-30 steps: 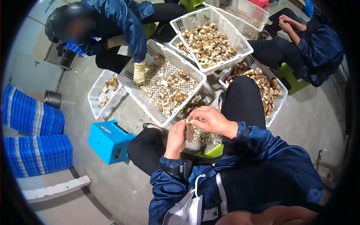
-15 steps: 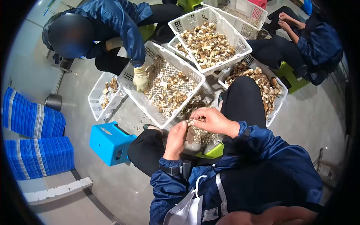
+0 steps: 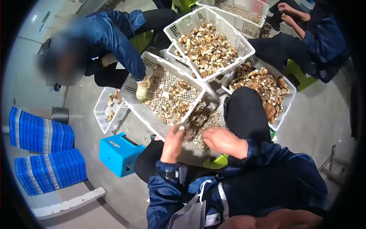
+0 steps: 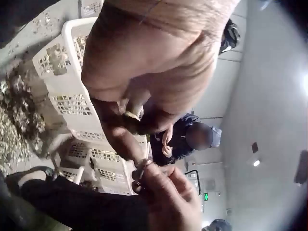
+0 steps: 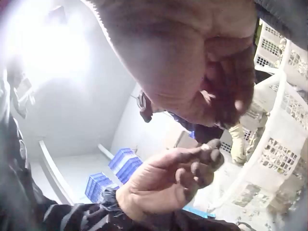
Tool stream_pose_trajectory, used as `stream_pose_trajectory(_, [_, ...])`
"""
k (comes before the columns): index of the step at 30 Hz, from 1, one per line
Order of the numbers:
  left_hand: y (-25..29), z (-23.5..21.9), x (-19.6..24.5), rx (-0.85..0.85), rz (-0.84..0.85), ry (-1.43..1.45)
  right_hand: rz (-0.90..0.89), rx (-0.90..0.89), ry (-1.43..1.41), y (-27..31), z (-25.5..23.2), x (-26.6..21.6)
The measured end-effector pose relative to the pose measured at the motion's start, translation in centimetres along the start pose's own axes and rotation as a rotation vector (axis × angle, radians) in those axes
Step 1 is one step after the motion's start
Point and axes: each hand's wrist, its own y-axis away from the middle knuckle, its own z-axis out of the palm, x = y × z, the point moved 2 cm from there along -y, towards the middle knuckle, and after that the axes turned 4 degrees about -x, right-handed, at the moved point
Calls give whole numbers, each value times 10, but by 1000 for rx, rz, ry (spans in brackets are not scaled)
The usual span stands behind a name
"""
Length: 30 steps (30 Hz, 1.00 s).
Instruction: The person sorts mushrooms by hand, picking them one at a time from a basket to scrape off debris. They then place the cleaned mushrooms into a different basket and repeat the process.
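My left hand [image 3: 173, 143] is raised near the front edge of a white crate, its thumb and fingertips pinching a small pale piece of mushroom [image 5: 206, 147]. Blurred in the head view, my right hand [image 3: 225, 141] hovers above the floor scraps, a short gap to the right of the left hand. Its fingers look curled in the right wrist view, a pale speck showing near them; I cannot tell whether they hold it. Close in front, a perforated white crate [image 3: 150, 116] has brown-and-white mushroom pieces [image 3: 173, 101] over its slatted bottom.
A fuller crate of mushrooms [image 3: 207, 47] stands behind, another [image 3: 263, 89] beyond my right knee. Trimmings [image 3: 202, 122] litter the floor between my legs. At left are a blue stool [image 3: 120, 152] and stacked blue crates [image 3: 49, 171]. A gloved hand [image 3: 142, 89] reaches into the near crate; another person sits at right.
My hands, together over a brown mushroom before, have come apart. The brown piece below the left fingers no longer shows. The head view has shifted slightly.
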Motion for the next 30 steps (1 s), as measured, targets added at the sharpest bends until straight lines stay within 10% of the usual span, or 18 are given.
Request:
stream_pose_trajectory(8, [-102, 42, 143, -223, 441, 236, -93, -164, -173, 1, 7, 3])
stream_pose_trajectory(16, [-231, -86, 0, -83, -104, -773, 47, -293, -168, -17, -34, 26])
stream_pose_trajectory(22, [-232, -49, -1, -133, 152, -1107, 192, -392, -289, -18, -30, 37])
stream_pose_trajectory(30, [-243, -52, -9, -211, 43, -1352, 151, -239, -344, -9, -24, 40])
